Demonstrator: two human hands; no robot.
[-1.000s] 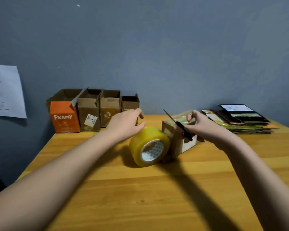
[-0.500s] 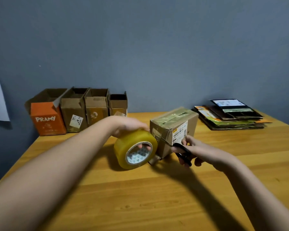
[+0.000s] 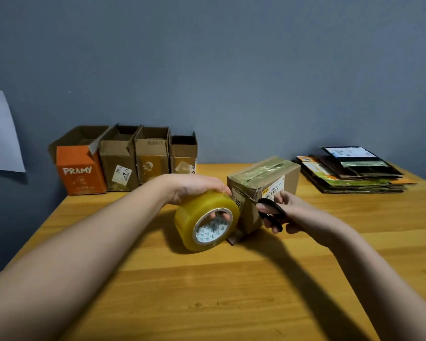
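Note:
A small brown cardboard box point(image 3: 276, 178) with clear tape over its top sits on the wooden table point(image 3: 231, 291). My left hand point(image 3: 194, 185) grips a big yellowish tape roll point(image 3: 194, 222) just left of the box, fingers curled into its core. A strip of tape runs from the roll onto the box's near corner. My right hand point(image 3: 295, 212) holds black-handled scissors point(image 3: 271, 212) with the blades pointing left at that strip against the box's front face.
Several open cardboard boxes stand in a row at the back left, the leftmost an orange PRAMY box point(image 3: 79, 171). A stack of flattened packages point(image 3: 349, 171) lies at the back right. A sheet of paper point(image 3: 0, 134) hangs on the grey wall.
My right hand came off the box top and brought the scissors down to the box's front corner. My left hand went from resting on the roll to gripping it through the core.

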